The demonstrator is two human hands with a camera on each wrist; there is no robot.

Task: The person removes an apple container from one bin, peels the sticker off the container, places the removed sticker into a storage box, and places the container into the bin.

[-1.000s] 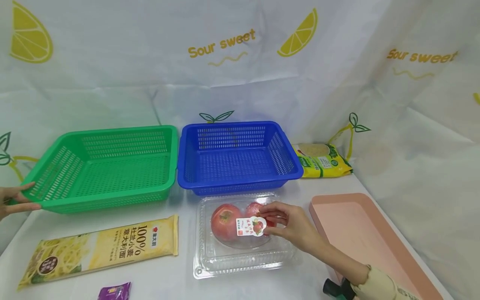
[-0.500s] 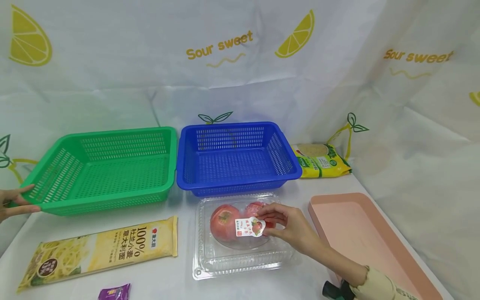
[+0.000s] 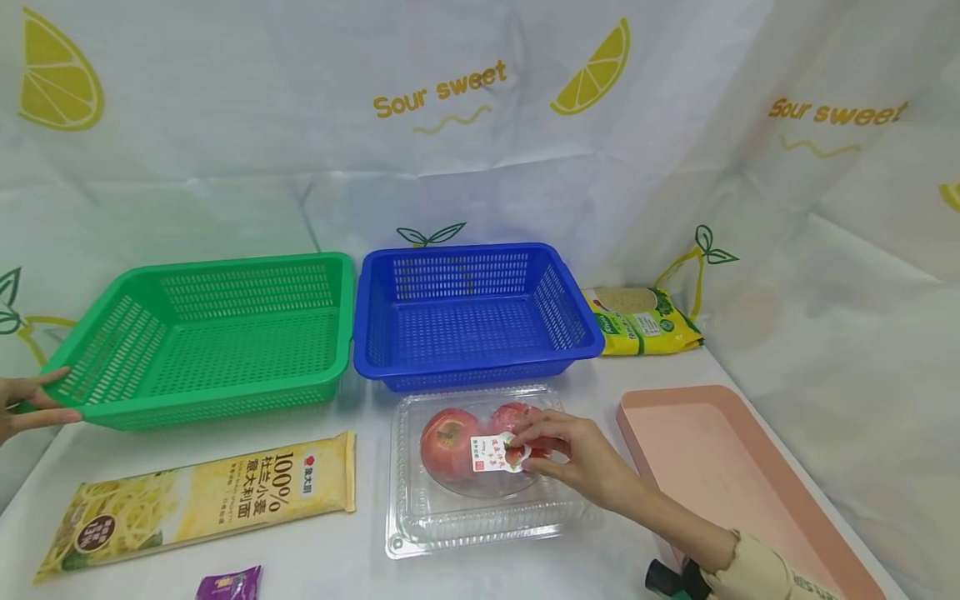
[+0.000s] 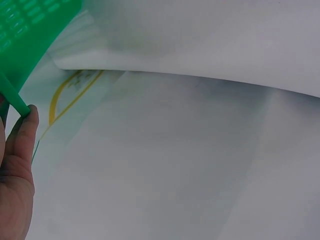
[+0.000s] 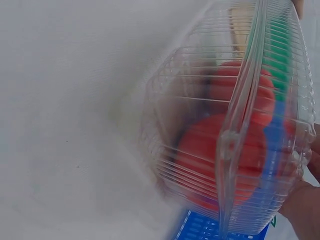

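Note:
At the left edge of the head view my left hand point(image 3: 30, 404) holds the near-left corner of the green plastic basket point(image 3: 210, 404), thumb on the near side. The left wrist view has the same hand point(image 4: 17, 170) with its fingertips at the green rim point(image 4: 17, 102). My right hand point(image 3: 585, 458) bends over a clear plastic clamshell box point(image 3: 435, 529). Its fingertips touch the round end of the white label point(image 3: 489, 452) on the lid. Two red apples point(image 3: 450, 444) lie inside, the right one partly behind the fingers. In the right wrist view the box point(image 5: 230, 145) appears side-on.
A blue basket point(image 3: 480, 371) stands beside the green one. Behind it to the right is a yellow bag point(image 3: 648, 325). A pink tray point(image 3: 712, 458) lies at right, a spaghetti pack point(image 3: 210, 504) at left, and a small purple packet point(image 3: 228, 583) at the front edge.
My right fingertips have shifted slightly left and down, from the lid over the right apple onto the label's round end. The left hand, baskets and box have stayed put.

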